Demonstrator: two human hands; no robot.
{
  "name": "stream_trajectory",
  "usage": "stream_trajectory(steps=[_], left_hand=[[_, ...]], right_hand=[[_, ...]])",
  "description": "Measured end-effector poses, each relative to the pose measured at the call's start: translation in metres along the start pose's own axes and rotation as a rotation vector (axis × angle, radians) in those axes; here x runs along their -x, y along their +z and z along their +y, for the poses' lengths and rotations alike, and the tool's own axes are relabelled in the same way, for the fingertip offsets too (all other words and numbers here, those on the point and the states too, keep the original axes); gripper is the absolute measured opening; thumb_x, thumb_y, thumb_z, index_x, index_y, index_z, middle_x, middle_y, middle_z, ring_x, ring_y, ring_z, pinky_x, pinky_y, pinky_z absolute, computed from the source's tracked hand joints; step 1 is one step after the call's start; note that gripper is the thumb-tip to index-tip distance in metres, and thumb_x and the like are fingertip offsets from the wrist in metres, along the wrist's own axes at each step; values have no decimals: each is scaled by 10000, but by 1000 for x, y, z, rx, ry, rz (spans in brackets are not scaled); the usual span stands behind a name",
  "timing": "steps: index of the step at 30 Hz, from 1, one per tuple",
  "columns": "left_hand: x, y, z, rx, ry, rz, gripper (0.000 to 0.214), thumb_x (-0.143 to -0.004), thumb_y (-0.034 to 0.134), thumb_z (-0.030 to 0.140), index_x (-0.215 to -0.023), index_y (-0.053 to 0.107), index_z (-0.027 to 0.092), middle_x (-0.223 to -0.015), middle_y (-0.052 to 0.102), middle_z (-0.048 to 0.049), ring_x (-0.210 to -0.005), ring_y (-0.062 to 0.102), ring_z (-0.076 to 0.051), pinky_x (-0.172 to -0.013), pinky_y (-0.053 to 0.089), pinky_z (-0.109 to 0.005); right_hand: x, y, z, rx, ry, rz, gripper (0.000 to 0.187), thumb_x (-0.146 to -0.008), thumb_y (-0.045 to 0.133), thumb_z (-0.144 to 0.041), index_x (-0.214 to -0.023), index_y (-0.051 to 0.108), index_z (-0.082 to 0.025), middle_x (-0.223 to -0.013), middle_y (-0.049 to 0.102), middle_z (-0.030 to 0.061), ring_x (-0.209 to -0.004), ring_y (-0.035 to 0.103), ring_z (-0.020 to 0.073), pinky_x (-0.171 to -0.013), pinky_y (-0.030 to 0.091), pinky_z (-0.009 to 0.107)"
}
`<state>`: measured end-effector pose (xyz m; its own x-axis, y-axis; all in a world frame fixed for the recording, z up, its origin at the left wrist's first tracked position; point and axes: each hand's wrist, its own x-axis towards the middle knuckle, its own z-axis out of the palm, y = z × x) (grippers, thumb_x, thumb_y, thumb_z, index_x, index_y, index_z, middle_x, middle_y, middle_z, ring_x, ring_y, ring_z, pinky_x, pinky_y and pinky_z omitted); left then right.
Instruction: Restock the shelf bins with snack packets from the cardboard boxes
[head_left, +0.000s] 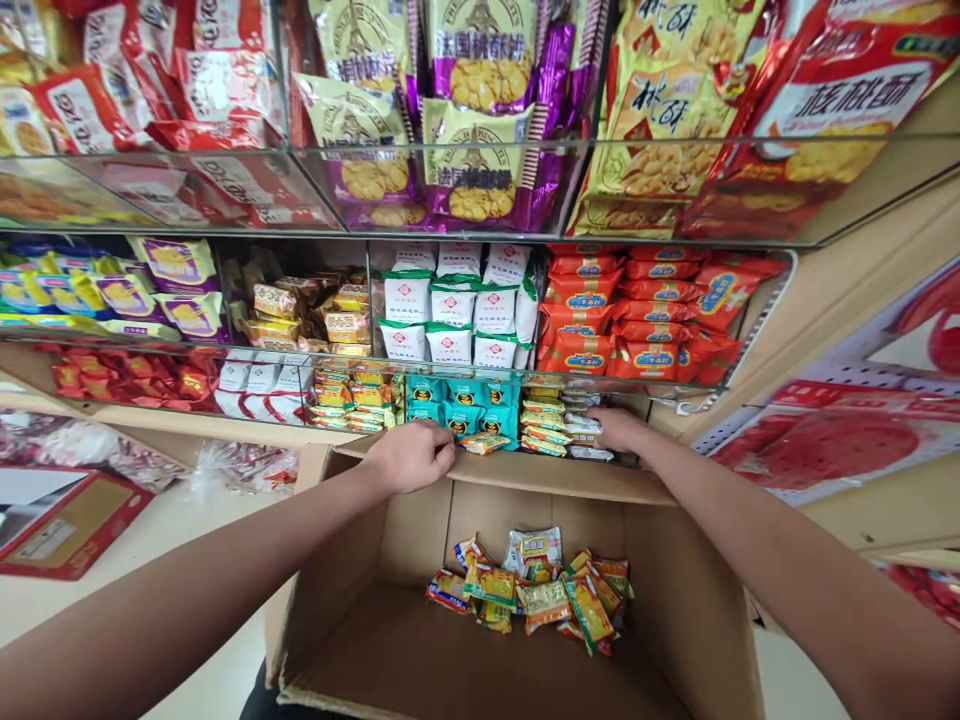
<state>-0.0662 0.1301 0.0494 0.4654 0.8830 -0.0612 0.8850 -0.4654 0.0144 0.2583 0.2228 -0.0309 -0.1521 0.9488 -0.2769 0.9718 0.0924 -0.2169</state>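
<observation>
cardboard box (390, 650), snack packets (532, 595) inside. left hand (411, 455) curled shut by teal packets (457, 420), contents unseen; right hand (619, 428) flat on stacked packets (581, 432), grip unclear. likely shelf-filling; next move calls for a box reach.

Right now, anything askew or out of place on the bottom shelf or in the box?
A small yellow-orange snack packet lies crooked in front of the neat teal packets, between the left hand and right hand. Loose mixed packets in the brown cardboard box sit in a jumbled heap. No damage visible.
</observation>
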Motion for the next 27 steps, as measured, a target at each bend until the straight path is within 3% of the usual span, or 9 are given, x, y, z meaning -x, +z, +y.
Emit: stream_trajectory(steps=[8,13,16,19,21,23,25,27], left_hand=[[1,1,0,12,-16,17,343,-820,281,314,-725,592,204,-799,629,-36,-714,578,-185,-563,380,-275],[1,2,-8,170,-42,14,285,-809,346,317,-886,604,225,-879,635,-35,-792,583,-190,-670,428,-298],[-2,-7,1,434,43,111,392,-790,425,356,-1160,461,232,-1132,545,-60,-913,555,-178,-735,450,-292],[-13,-23,24,687,236,160,761,-687,583,426,-1318,213,216,-1339,339,-105,-1066,477,-190,-780,454,-279],[-20,-32,38,736,356,110,719,-681,602,407,-1288,273,209,-1298,401,-97,-1065,481,-190,-814,441,-283],[-23,-34,41,742,351,56,494,-734,556,367,-1174,412,198,-1133,548,-62,-963,541,-168,-784,448,-275],[-20,-30,34,762,209,54,386,-762,519,355,-1105,448,193,-985,614,-31,-841,579,-144,-711,463,-255],[-14,-21,20,758,41,101,400,-759,515,373,-1104,435,189,-914,628,-21,-767,584,-138,-645,463,-242]], right_hand=[[30,-30,-5,163,25,79,395,-682,557,-158,-1073,510,-140,-1089,551,159,-972,532,276,-760,389,305],[70,-39,-7,131,16,137,372,-710,548,-229,-1067,470,-159,-979,589,117,-888,555,242,-737,389,286],[104,-49,-36,-58,-101,242,401,-732,541,-263,-1109,427,-185,-1056,560,91,-926,535,216,-778,382,267],[126,-58,-80,-237,-251,231,402,-722,562,-282,-1101,440,-229,-1064,561,50,-925,533,194,-776,386,251],[127,-60,-99,-335,-379,163,387,-701,586,-277,-1069,470,-238,-1032,575,25,-898,540,176,-759,396,242],[115,-57,-98,-473,-446,66,401,-699,593,-299,-1074,476,-221,-999,589,20,-875,551,157,-743,412,232],[95,-50,-75,-533,-334,22,392,-749,539,-340,-1107,462,-200,-997,593,27,-871,557,133,-729,423,212],[69,-38,-44,-394,-75,46,302,-789,485,-326,-1055,503,-185,-993,596,35,-861,556,120,-709,421,196]])
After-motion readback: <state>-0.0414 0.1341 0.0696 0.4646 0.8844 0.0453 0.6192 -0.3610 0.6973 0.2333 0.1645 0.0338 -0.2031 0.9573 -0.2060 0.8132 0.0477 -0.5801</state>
